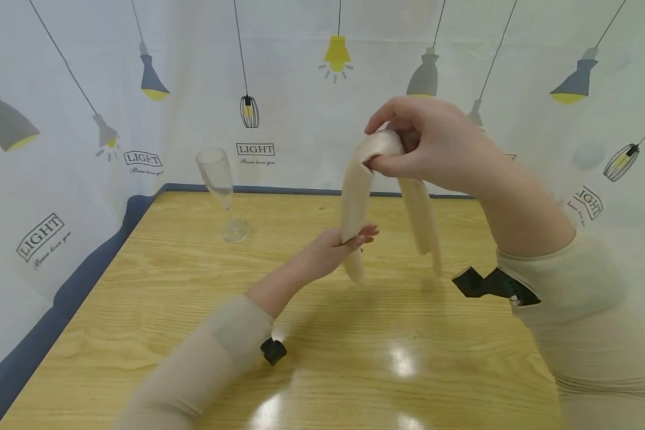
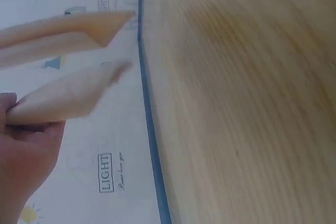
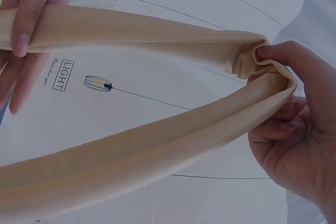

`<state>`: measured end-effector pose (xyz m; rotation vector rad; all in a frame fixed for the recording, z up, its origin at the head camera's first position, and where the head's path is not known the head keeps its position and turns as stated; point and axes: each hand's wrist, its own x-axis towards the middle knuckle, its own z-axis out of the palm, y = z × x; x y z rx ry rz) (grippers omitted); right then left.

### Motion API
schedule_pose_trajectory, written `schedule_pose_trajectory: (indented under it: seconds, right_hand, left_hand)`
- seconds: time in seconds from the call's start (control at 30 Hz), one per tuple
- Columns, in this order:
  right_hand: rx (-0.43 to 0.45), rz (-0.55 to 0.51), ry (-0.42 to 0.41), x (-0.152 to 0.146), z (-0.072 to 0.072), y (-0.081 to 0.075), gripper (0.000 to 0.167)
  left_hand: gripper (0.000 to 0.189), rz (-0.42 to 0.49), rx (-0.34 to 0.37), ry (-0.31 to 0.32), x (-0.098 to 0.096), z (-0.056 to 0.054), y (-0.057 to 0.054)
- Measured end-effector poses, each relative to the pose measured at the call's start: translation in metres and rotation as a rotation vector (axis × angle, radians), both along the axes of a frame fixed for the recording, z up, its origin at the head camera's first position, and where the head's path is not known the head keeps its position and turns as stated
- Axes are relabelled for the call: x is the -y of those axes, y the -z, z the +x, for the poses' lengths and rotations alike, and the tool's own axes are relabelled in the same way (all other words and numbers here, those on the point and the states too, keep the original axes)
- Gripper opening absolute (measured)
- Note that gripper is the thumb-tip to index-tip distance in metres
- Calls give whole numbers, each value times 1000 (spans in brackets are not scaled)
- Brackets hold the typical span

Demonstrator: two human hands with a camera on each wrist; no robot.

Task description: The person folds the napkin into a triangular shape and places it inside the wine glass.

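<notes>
A long, narrow cream scarf point(image 1: 356, 200), folded lengthwise, hangs in an arch above the table. At its top bend my right hand point(image 1: 435, 143) pinches the fabric between thumb and fingers; the right wrist view shows the cloth bunched there by the right hand point(image 3: 299, 135). Lower on the near-left length, my left hand point(image 1: 333, 254) holds the scarf with the thumb across it and the fingers behind. Both slanted ends of the scarf point(image 2: 63, 95) appear in the left wrist view, beyond the left hand point(image 2: 31, 156). The other length hangs free on the right.
A clear stemmed glass point(image 1: 229, 197) stands upright at the table's back left. The wooden table point(image 1: 156, 298) reflects light near its front. Behind it hangs a white curtain point(image 1: 295, 89) printed with lamps. Small black cameras point(image 1: 273, 351) sit at both wrists.
</notes>
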<state>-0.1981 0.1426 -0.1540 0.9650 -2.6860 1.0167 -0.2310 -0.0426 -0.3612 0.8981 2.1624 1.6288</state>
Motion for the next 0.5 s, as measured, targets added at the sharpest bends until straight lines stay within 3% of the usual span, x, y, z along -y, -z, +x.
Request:
schedule_pose_trajectory:
  seconds: [0.17,0.37,0.5]
  right_hand:
    - [36,-140,-66,7,0,2,30]
    - [68,-236,-139,13,2,8,32]
    - [65,-285,-186,17,3,10,32]
  left_hand:
    - [52,129,29,67,-12,3,0]
    - [65,148,104,124,-20,9,-3]
    - [58,196,104,184,-22,10,-4]
